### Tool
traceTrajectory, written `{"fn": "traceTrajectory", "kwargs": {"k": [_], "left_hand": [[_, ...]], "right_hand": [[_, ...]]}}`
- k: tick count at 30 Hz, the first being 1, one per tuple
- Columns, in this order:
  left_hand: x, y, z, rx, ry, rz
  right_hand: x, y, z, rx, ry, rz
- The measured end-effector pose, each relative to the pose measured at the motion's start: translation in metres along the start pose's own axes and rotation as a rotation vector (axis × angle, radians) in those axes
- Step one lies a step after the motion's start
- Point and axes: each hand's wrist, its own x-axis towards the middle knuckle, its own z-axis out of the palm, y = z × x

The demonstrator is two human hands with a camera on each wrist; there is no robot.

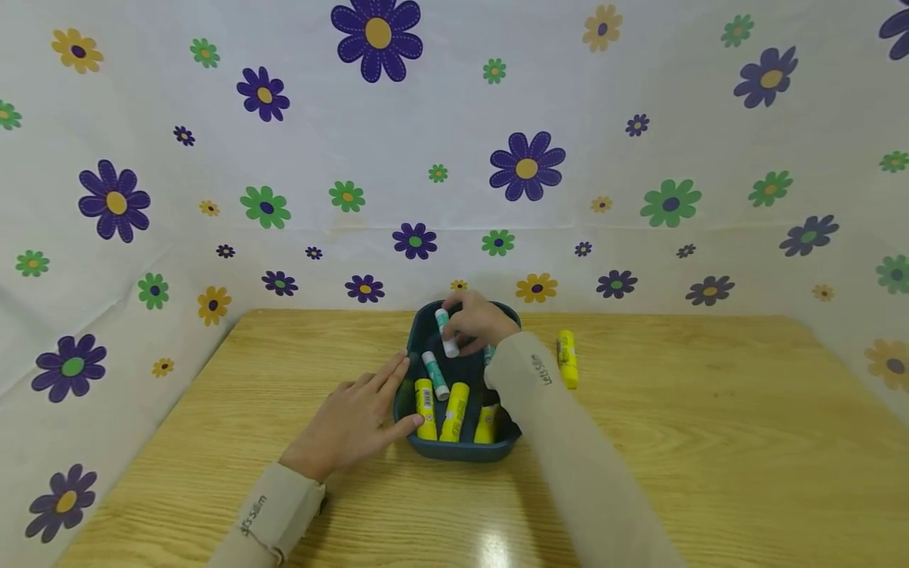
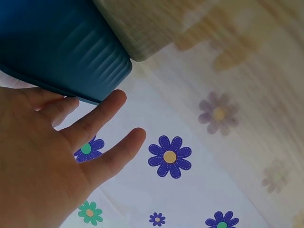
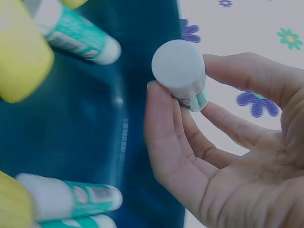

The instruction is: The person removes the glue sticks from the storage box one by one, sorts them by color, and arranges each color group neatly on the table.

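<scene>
A dark blue plastic basket stands on the table with several glue sticks in it. My right hand is over its far end and pinches a white and teal glue stick between thumb and fingers; in the right wrist view the white end of this glue stick faces the camera. Another teal glue stick lies in the basket, near yellow glue sticks at the near end. My left hand rests on the basket's left rim with fingers extended; the left wrist view shows its fingers spread beside the basket wall.
One yellow glue stick lies on the wooden table to the right of the basket. A white cloth with printed flowers hangs behind the table and along its sides. My right forearm crosses over the basket's right side.
</scene>
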Motion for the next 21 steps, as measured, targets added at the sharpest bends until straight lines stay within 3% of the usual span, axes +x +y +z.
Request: {"fn": "traceTrajectory", "kwargs": {"k": [12, 21], "left_hand": [[0.0, 0.001, 0.0, 0.013, 0.005, -0.006], [0.0, 0.001, 0.002, 0.012, 0.022, -0.007]], "right_hand": [[-0.024, -0.013, -0.031, -0.006, 0.007, -0.094], [-0.038, -0.005, -0.054, -0.004, 0.017, -0.104]]}}
